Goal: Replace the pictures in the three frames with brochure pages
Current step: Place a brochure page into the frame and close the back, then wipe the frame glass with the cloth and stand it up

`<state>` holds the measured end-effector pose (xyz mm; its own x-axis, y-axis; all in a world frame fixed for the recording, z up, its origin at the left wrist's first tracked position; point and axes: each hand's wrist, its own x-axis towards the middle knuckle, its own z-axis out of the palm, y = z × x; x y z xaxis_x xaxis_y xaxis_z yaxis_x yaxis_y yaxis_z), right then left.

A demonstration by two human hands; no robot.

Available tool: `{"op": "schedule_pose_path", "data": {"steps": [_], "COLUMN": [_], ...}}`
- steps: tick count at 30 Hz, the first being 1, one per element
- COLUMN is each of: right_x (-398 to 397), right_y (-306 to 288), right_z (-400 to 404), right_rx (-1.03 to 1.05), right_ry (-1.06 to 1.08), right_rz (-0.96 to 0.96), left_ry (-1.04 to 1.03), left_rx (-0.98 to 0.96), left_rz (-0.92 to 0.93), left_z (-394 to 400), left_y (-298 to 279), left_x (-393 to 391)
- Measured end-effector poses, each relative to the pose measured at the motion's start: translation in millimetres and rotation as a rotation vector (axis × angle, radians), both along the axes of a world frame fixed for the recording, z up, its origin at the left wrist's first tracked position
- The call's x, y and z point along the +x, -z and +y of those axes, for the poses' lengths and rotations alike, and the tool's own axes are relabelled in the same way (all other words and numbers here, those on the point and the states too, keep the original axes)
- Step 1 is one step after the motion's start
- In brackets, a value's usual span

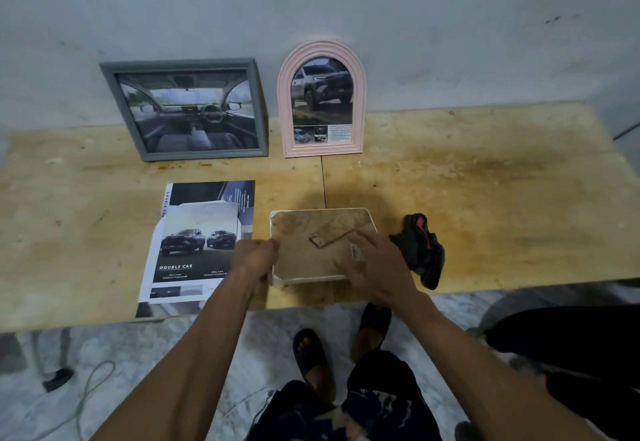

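Marbled flooring [114, 343] fills the foreground beneath us, and beyond it runs the stained plywood table [485, 198] on which we work. Nearest its front edge lies the third frame [311, 253], face down with its brown backing board and folded stand uppermost. Our left hand [254, 260] grips the frame's left edge, fingers curled round it; our right hand [375, 267] rests on the backing at the frame's right side, fingers spread and relaxed, with the fingertips [360, 236] just beside the end of the stand. Whether a new page already sits inside we cannot tell, since the front is hidden. To the left, touching our left hand in this view, lie the brochure pages [197, 243], loose and overlapping, one showing two trucks. To the right, a dark cloth [422, 250] lies crumpled near the frame. Farther back, leaning on the wall, stand the grey frame [183, 63], showing a car interior, and the pink arched frame [360, 101], showing a truck; both appear to hold brochure pages. We judge two frames finished and the third in hand.
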<state>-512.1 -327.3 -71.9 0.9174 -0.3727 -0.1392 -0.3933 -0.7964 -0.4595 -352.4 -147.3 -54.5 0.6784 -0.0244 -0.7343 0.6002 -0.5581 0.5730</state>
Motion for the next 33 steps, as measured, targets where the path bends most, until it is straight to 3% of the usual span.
{"op": "schedule_pose_path", "data": {"steps": [5, 10, 17, 21, 27, 33], "right_x": [-8, 9, 37, 39, 39, 40], "right_y": [-10, -31, -72, -72, -56, -34], "right_z": [9, 2, -14, -23, -7, 7], "right_rx": [-0.193, -0.196, 0.177, 0.502, 0.972, 1.015], "right_ry": [-0.154, -0.114, 0.273, 0.473, 0.742, 0.801], "right_rz": [-0.293, -0.401, -0.443, -0.354, -0.229, -0.099], "left_ry": [-0.100, -0.135, -0.170, 0.012, 0.046, 0.024], "left_rx": [-0.129, -0.282, -0.413, -0.278, -0.392, -0.336], "left_rz": [0.017, 0.016, -0.076, -0.071, 0.044, 0.077], "left_z": [-18, -29, -33, -19, -5, 6], "left_y": [-35, -63, -84, -60, -39, -21], "left_x": [21, 30, 31, 23, 4, -4]}}
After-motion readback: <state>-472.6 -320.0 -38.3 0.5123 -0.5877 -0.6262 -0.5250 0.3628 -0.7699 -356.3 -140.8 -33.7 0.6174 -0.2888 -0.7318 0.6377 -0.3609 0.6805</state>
